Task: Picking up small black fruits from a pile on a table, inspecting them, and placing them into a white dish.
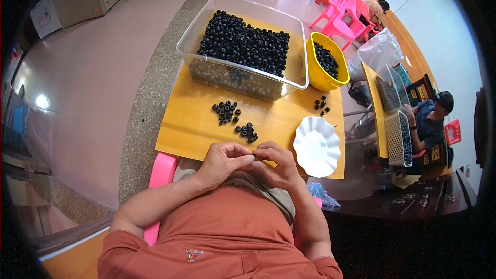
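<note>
My left hand (223, 163) and my right hand (277, 164) meet at the table's near edge, above my lap. Both are closed in a pinch, fingertips together around a small dark piece that is mostly hidden. Just beyond them on the yellow-brown table (188, 137) lie two loose groups of small black round pieces with holes, a nearer group (247, 132) and a farther group (226, 111). To the right of my right hand sits a white plate (316, 147) with a wavy rim.
A clear plastic box (248, 67) full of black pieces stands at the table's far side. Right of it is a yellow bin (321, 79) with more, and a few loose pieces (321, 105) lie before it. Farther right, a person (431, 119) sits at another table beside a white basket (395, 139).
</note>
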A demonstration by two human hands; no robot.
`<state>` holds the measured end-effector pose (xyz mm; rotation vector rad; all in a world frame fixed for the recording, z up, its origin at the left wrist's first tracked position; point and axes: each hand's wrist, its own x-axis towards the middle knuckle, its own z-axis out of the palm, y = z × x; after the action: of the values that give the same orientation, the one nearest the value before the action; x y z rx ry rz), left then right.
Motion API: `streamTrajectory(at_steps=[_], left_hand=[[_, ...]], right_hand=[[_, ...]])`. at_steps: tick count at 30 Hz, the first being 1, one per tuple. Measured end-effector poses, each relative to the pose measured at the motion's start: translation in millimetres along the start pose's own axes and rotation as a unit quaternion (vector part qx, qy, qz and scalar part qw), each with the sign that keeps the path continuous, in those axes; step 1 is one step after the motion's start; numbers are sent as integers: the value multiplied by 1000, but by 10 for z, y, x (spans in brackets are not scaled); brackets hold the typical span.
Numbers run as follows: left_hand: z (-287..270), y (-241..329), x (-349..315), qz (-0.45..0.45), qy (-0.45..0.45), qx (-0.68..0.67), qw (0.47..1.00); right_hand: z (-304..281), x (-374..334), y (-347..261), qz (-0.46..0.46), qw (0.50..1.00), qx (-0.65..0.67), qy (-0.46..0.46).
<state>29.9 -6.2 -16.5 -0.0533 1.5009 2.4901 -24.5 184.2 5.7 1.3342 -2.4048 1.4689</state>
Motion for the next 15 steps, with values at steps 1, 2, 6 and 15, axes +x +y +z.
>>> streamTrajectory(at_steps=[1,2,6,15], left_hand=[[3,15,2,7,-1,3,1000],[1,10,3,7,-1,4,1000],[-17,-37,16,9,0,1,1000],[12,-31,1,34,24,40,998]], right_hand=[[-9,-18,37,16,999,31,-4],[-13,-29,56,32,997,63,-8],[1,-27,44,44,997,68,-11],[58,3,-38,41,999,-4,-2]])
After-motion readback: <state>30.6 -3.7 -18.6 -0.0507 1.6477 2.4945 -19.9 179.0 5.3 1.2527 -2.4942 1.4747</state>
